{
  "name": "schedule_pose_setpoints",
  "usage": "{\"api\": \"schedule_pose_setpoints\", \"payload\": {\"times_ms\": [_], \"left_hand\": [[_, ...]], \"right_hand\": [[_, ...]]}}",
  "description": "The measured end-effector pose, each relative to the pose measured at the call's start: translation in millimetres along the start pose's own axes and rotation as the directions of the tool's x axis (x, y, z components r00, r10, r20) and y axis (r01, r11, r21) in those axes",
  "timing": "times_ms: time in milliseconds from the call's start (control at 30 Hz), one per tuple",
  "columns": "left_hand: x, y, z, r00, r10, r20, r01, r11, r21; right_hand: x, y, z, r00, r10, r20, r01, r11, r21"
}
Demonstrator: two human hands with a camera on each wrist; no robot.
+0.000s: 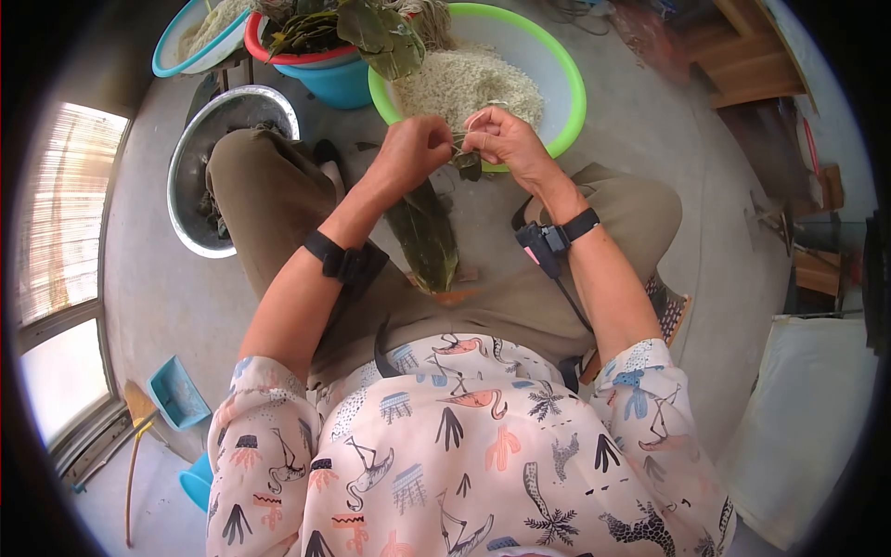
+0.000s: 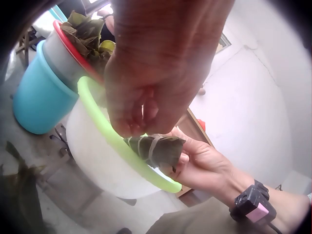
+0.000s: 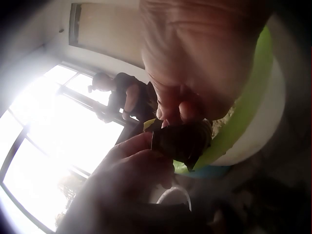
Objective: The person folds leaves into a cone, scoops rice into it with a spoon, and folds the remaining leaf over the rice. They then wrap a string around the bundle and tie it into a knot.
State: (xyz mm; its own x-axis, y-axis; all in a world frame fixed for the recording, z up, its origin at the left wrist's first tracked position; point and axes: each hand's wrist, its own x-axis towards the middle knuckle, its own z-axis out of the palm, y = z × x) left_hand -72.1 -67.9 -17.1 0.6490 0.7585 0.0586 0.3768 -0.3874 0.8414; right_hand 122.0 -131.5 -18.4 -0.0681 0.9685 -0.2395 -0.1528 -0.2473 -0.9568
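Observation:
Between my two hands is a small leaf-wrapped rice dumpling (image 2: pixel 166 151), bound with several turns of pale string (image 2: pixel 153 146). My right hand (image 1: pixel 509 144) grips its wider end, the fingers curled round the dark leaf. Close on the other side, my left hand (image 1: pixel 411 148) is curled with thumb and fingertips pinched together at the narrow end, where the string runs up to them. In the right wrist view the dumpling (image 3: pixel 183 141) appears dark, fingers on both sides. Long flat leaves (image 1: pixel 422 237) lie below the hands, between the knees.
A green-rimmed basin (image 1: pixel 574 97) of white rice (image 1: pixel 487 88) stands just beyond the hands. Left of it, a red-rimmed basin (image 1: pixel 255 42) of leaves sits over a blue bucket (image 1: pixel 329 85). A metal basin (image 1: pixel 181 176) is beside the left knee. Another person (image 3: pixel 119 95) is near the window.

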Motion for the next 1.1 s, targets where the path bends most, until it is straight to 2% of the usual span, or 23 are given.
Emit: {"api": "schedule_pose_setpoints", "payload": {"times_ms": [33,100,167,367,500,633,800,833,867,900,967,1033,1100], "left_hand": [[-0.7,1.7,0.1,1.0,0.007,-0.008,-0.007,1.0,-0.01],[-1.6,3.0,1.1,1.0,0.017,-0.015,-0.017,1.0,-0.019],[-1.5,3.2,3.4,0.974,0.203,-0.1,-0.192,0.975,0.115],[-3.8,7.0,3.0,0.959,0.262,-0.11,-0.247,0.959,0.138],[-1.0,7.4,6.2,0.959,0.253,-0.13,-0.239,0.964,0.118],[0.2,5.8,8.0,0.973,0.192,-0.126,-0.188,0.981,0.039],[4.0,3.4,15.5,0.981,0.13,-0.145,-0.133,0.991,-0.012],[4.6,3.1,16.5,0.995,-0.039,-0.091,0.018,0.976,-0.219],[4.6,2.4,17.3,0.981,-0.195,-0.004,0.177,0.896,-0.407],[5.2,-2.0,19.3,0.98,-0.198,-0.004,0.179,0.895,-0.408],[4.7,-13.1,22.8,0.991,-0.132,0.017,0.122,0.842,-0.525],[4.9,-14.4,22.4,0.988,-0.147,0.042,0.149,0.868,-0.474],[7.0,-12.2,22.3,0.985,-0.161,0.068,0.174,0.89,-0.42]], "right_hand": [[0.7,-3.0,2.1,0.999,0.034,-0.022,-0.035,0.998,-0.047],[2.9,-1.8,3.0,0.999,0.001,-0.051,-0.007,0.994,-0.108],[4.9,-0.5,0.4,0.996,-0.034,-0.078,0.021,0.985,-0.169],[7.3,0.5,-1.2,0.999,0.0,-0.053,-0.01,0.982,-0.19],[6.2,-6.7,-4.9,0.998,0.055,-0.015,-0.057,0.982,-0.178],[3.5,-12.9,-4.4,0.996,0.055,0.068,-0.035,0.962,-0.27],[5.8,-17.7,-0.8,0.998,0.05,0.026,-0.039,0.947,-0.318],[6.4,-16.4,-1.4,0.999,0.033,0.018,-0.025,0.945,-0.327],[5.9,-13.9,-2.4,0.999,0.037,0.018,-0.029,0.945,-0.326],[6.2,-11.1,-4.3,0.999,0.029,0.02,-0.022,0.959,-0.284],[6.5,-5.1,-7.2,0.999,0.023,0.023,-0.016,0.97,-0.241],[6.3,-2.9,-9.2,0.997,0.076,0.022,-0.072,0.986,-0.149],[7.8,-1.7,-10.2,0.996,0.088,0.014,-0.085,0.987,-0.136]]}}
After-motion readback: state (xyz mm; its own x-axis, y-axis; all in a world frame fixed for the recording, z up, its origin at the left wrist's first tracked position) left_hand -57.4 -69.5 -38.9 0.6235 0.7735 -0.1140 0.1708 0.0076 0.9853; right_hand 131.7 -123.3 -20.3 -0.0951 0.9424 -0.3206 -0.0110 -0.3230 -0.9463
